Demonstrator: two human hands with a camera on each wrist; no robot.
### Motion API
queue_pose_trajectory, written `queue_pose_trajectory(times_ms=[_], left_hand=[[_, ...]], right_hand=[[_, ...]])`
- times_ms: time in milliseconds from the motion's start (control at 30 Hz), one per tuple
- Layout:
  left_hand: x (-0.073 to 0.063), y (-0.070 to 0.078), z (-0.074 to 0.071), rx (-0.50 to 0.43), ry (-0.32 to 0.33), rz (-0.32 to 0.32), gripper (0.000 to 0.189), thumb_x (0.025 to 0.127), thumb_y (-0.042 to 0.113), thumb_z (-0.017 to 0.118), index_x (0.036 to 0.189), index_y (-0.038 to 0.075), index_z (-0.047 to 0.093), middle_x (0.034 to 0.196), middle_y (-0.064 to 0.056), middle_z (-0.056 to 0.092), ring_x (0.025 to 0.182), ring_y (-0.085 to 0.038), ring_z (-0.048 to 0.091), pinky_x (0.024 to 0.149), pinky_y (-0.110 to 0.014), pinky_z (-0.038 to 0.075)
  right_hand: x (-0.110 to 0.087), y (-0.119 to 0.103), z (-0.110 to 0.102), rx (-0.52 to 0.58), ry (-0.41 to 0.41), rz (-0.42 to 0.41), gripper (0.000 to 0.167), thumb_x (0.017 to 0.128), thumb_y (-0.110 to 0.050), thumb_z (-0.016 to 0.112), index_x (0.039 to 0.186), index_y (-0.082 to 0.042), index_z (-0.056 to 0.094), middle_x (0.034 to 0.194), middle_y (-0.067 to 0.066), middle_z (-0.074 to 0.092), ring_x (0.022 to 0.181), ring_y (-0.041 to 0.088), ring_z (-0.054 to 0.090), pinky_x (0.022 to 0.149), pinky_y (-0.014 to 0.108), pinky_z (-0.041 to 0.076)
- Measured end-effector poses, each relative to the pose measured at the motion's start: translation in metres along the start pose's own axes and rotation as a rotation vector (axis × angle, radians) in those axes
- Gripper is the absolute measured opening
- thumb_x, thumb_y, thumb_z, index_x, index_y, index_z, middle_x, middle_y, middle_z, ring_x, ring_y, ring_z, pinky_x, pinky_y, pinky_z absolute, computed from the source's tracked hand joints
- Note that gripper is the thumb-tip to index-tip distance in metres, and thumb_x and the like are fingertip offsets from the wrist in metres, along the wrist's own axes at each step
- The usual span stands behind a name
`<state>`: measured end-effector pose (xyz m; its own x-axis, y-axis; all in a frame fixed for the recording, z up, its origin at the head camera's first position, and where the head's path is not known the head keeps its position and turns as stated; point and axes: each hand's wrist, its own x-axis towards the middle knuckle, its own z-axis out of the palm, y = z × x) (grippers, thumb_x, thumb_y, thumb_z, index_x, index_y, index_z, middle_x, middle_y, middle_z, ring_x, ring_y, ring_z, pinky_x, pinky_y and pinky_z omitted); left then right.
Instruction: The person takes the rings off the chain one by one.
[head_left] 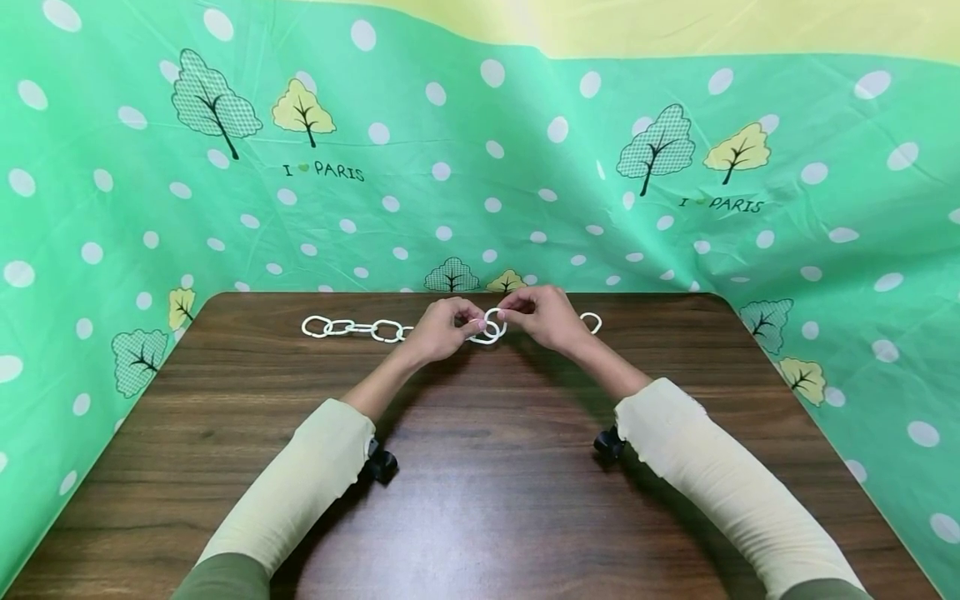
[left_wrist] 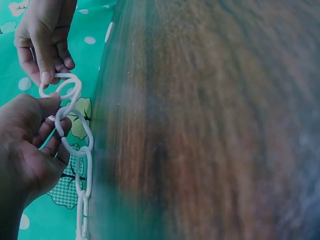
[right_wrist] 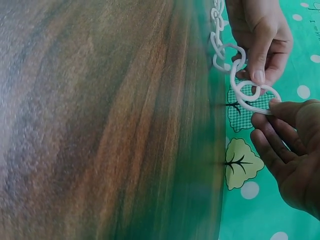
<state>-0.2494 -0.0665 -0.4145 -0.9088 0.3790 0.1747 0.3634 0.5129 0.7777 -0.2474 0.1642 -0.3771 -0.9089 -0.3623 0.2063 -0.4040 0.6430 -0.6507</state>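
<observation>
A white plastic chain (head_left: pixel 386 331) of several oval links lies along the far part of the table, its near-middle end raised into the hands. My left hand (head_left: pixel 444 327) pinches a link at that end between thumb and fingertips. Opposite it, my right hand (head_left: pixel 545 317) pinches a white link (head_left: pixel 495 317) that overlaps or passes through the chain's end. In the right wrist view the two held links (right_wrist: pixel 248 92) cross each other; whether they are joined I cannot tell. One loose white link (head_left: pixel 592 323) shows just right of my right hand, partly hidden behind it.
The brown wooden table (head_left: pixel 487 500) ends at a green dotted cloth (head_left: pixel 480 167) that hangs behind it and along both sides. A black wrist-camera mount sits at each sleeve cuff, such as the left mount (head_left: pixel 380 463).
</observation>
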Motion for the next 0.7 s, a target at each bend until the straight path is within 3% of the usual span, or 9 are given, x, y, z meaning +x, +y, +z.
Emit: queue_pose_trajectory(times_ms=[333,700], left_hand=[[0.0,0.0038,0.0037,0.027,0.064,0.003,0.018,0.107,0.015,0.078,0.118,0.002,0.083,0.119,-0.015,0.08,0.113,-0.03,0.073,0.106,-0.047,0.059],[-0.0005,0.002,0.0031,0.035,0.083,0.036,0.017,0.107,0.019,0.08,0.115,0.005,0.087,0.118,-0.012,0.084,0.112,-0.027,0.078,0.1,-0.043,0.062]], right_hand=[[-0.0013,-0.0007,-0.0002,0.036,0.03,0.024,0.013,0.103,-0.016,0.084,0.107,-0.004,0.087,0.097,0.013,0.086,0.081,0.016,0.076,0.073,0.022,0.054],[-0.0028,0.0047,0.0,0.067,0.029,0.059,0.015,0.104,-0.015,0.083,0.109,-0.002,0.086,0.096,0.014,0.086,0.086,0.037,0.083,0.066,0.02,0.053]])
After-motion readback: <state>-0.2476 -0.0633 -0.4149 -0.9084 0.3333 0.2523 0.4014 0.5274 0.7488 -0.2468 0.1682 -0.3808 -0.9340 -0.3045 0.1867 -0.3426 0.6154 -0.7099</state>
